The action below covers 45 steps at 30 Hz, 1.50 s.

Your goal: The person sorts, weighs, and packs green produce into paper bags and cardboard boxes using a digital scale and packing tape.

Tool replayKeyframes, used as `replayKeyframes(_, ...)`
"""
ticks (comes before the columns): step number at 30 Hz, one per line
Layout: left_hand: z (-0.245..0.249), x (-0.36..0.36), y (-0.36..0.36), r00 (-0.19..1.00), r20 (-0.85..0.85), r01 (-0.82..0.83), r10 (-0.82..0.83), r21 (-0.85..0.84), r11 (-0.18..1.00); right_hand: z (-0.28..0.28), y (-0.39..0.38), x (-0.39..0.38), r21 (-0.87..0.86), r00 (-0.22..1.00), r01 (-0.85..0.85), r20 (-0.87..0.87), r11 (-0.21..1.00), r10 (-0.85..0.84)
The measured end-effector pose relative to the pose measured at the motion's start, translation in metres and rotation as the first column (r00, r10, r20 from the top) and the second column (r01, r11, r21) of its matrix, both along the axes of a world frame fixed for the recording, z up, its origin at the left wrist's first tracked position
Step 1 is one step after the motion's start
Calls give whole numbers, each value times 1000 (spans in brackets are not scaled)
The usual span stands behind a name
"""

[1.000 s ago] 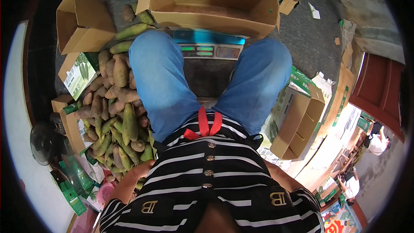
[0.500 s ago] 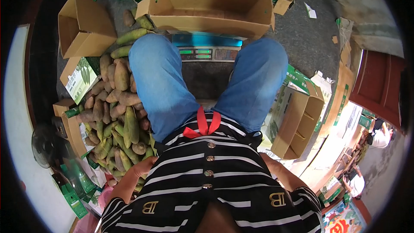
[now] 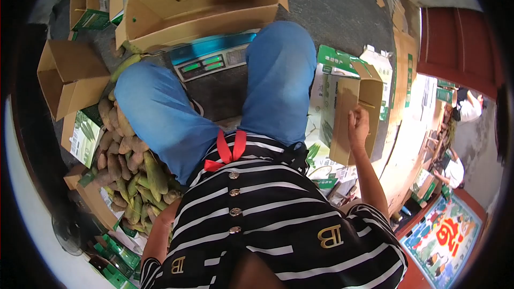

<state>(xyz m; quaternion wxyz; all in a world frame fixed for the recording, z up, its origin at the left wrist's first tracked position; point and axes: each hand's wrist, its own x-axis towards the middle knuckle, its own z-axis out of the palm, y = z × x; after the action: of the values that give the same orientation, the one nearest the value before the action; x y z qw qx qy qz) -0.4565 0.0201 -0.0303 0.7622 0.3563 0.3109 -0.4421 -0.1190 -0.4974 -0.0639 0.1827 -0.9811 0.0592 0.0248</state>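
My right hand (image 3: 358, 127) is at the open cardboard box (image 3: 342, 128) on my right, fingers curled over its wall close to a yellow cord handle (image 3: 367, 105). The box lies tilted among printed cartons. On the left, my forearm (image 3: 159, 233) reaches down beside the pile of long green and brown cucumber-like vegetables (image 3: 152, 176); the fingers of that hand are hidden behind my striped shirt. Between my knees stands a scale with a lit green display (image 3: 206, 64), and a large open cardboard box (image 3: 201, 2) with yellow cord handles rests on it.
An empty-looking open carton (image 3: 72, 75) stands at the far left above the pile. More cartons (image 3: 91, 0) are at the top left. A fan (image 3: 67, 235) is at lower left. Two people (image 3: 466, 108) are at the far right, near a red table with a colourful picture (image 3: 441, 241).
My right hand has come up from my side to the box on the right. The view has turned right, so the scale and large box now appear further left.
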Motion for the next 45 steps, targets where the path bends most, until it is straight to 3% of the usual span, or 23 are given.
replayKeyframes(3,7,16,4,984,121,130,-132,27,991,-16,-30,-25,-206,987,-8,154,978,41)
replayKeyframes(6,1,8,9,965,123,225,-232,68,972,-44,-68,-68,-291,999,40,44,956,-28)
replayKeyframes(8,-10,-5,16,925,128,342,-357,130,931,-40,-71,-86,-106,969,185,-144,977,-200)
replayKeyframes(10,-24,-13,27,844,150,477,-515,232,848,-48,-83,-97,-233,903,179,-346,956,-254)
replayKeyframes(11,-30,-15,31,794,155,534,-587,283,797,-62,-98,-107,-253,920,88,-349,963,-176)
replayKeyframes(13,-36,-10,29,684,153,625,-713,380,681,-63,-93,-109,-168,953,96,-270,981,-140)
replayKeyframes(16,1,58,42,714,7,642,-700,393,658,-58,-71,-95,-125,993,90,-70,988,-100)
replayKeyframes(18,33,88,49,826,56,487,-561,431,760,-55,-61,-70,-96,996,77,-30,992,-80)
replayKeyframes(20,53,117,49,867,156,326,-473,540,776,-38,-35,-38,-72,997,53,51,996,-49)
replayKeyframes(22,62,145,41,842,296,133,-451,697,705,-33,-27,-9,113,987,80,129,990,-94)
replayKeyframes(23,62,156,36,856,371,-25,-360,726,688,-32,-22,7,207,980,84,163,975,-119)
replayKeyframes(25,62,176,25,826,531,-334,-189,731,595,-14,-5,51,112,982,141,109,984,-153)
replayKeyframes(28,77,209,11,717,621,-519,-318,779,351,-3,30,129,121,967,42,246,992,-71)
replayKeyframes(31,82,244,-2,522,542,-692,-658,721,45,-2,61,215,44,936,-33,353,998,16)
replayKeyframes(32,77,249,-1,496,511,-691,-702,722,36,-4,71,246,18,928,-39,372,999,29)
replayKeyframes(35,71,267,-6,460,273,-682,-845,719,-139,-2,109,322,-76,925,-23,377,997,50)
replayKeyframes(38,58,268,-7,488,139,-638,-862,730,-244,-10,154,370,-155,933,14,359,988,43)
replayKeyframes(41,55,270,-5,487,105,-633,-867,726,-268,-87,160,406,-108,908,-32,412,994,74)
replayKeyframes(42,54,269,-4,486,101,-631,-868,728,-269,-106,165,404,-140,954,-50,288,989,89)
replayKeyframes(45,54,268,-3,483,101,-638,-870,722,-270,-88,194,372,-349,973,-153,108,924,202)
